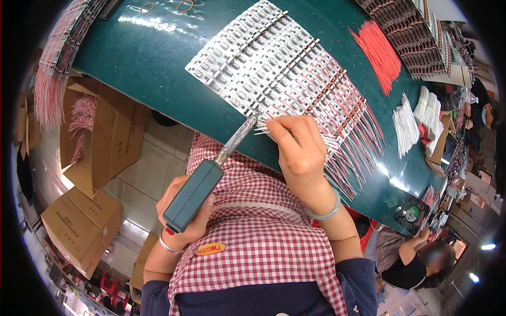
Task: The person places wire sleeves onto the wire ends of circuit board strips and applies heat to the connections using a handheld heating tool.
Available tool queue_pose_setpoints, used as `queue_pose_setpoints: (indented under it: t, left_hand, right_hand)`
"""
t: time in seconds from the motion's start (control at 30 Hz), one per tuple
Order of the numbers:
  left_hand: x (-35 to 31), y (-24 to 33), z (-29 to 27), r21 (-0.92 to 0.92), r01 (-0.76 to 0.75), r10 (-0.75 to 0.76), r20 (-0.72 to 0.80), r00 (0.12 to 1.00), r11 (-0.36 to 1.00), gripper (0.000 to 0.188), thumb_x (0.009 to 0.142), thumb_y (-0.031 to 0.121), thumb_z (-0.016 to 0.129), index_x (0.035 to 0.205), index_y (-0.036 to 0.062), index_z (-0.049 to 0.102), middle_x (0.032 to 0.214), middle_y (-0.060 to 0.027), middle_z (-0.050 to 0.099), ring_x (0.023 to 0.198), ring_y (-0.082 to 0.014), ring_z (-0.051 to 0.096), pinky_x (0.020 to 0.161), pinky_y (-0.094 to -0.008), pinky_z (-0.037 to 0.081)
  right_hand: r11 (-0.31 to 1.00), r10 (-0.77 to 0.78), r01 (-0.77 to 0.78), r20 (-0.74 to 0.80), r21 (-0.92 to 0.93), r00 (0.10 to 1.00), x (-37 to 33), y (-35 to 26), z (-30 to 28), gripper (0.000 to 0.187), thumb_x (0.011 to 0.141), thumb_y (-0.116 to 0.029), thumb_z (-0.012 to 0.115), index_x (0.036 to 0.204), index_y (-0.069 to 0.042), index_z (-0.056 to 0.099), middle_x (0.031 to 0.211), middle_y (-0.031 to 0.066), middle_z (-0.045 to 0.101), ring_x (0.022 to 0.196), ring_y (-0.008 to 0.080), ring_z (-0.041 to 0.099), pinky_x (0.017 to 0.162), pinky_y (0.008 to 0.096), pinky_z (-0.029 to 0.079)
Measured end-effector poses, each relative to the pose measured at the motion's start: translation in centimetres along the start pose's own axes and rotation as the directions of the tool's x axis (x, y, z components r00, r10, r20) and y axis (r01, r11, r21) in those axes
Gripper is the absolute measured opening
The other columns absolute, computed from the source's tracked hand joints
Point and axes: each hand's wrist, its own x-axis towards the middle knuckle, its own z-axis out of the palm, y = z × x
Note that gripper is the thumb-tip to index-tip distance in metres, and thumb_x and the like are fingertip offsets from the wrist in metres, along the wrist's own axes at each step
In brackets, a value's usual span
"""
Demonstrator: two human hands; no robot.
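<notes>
My left hand is wrapped round the boxy dark-green handle of a soldering iron. Its metal shaft slants up to the right, and the tip meets the near edge of a panel of white plastic parts in rows on the table. Beside that tip, my right hand has thumb and fingers closed on a small bunch of white wires; the ends show left of the fingers. Red and white wires stick out from the panel's right-hand rows. The exact contact at the tip is too small to tell.
The green table carries a pile of red wires, white wire bundles and stacked panels. A small fan stands at the right. Cardboard boxes fill the left floor; another person sits at right.
</notes>
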Motion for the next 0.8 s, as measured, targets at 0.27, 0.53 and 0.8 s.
queue_pose_setpoints:
  t: [0.27,0.53,0.8]
  left_hand:
    - [1.7,1.2,-0.1,0.101,-0.146,0.146,0.006,0.989,0.984,0.023,0.076,0.002,0.077,0.095,-0.0049,0.068,0.09,-0.0145,0.067,0.079,-0.0266,0.069,0.068,-0.0308,0.056]
    - [1.9,2.1,-0.5,0.038,-0.037,0.035,0.036,0.999,0.999,0.022,0.075,0.0,0.076,0.095,-0.0042,0.067,0.089,-0.0141,0.066,0.077,-0.0252,0.068,0.067,-0.0294,0.055]
    - [-0.3,0.2,-0.6,0.019,-0.023,0.023,-0.002,1.0,1.0,0.021,0.077,0.001,0.075,0.096,-0.0055,0.069,0.09,-0.0157,0.067,0.077,-0.0278,0.069,0.065,-0.0325,0.055]
  right_hand:
    - [0.999,0.012,-0.012,0.004,-0.032,1.0,-0.1,-0.2,0.2,0.034,0.068,0.003,0.063,0.102,0.005,0.066,0.094,0.0119,0.062,0.082,0.0267,0.057,0.066,0.0349,0.051]
    - [0.999,0.002,-0.001,0.02,-0.053,1.0,0.1,-0.2,0.2,0.034,0.069,0.002,0.063,0.102,0.006,0.066,0.095,0.0124,0.062,0.083,0.0268,0.057,0.066,0.0349,0.051]
    - [0.998,0.011,-0.01,0.024,-0.061,1.0,0.2,-0.3,0.2,0.034,0.069,0.003,0.063,0.102,0.005,0.066,0.095,0.012,0.062,0.083,0.0267,0.057,0.066,0.035,0.051]
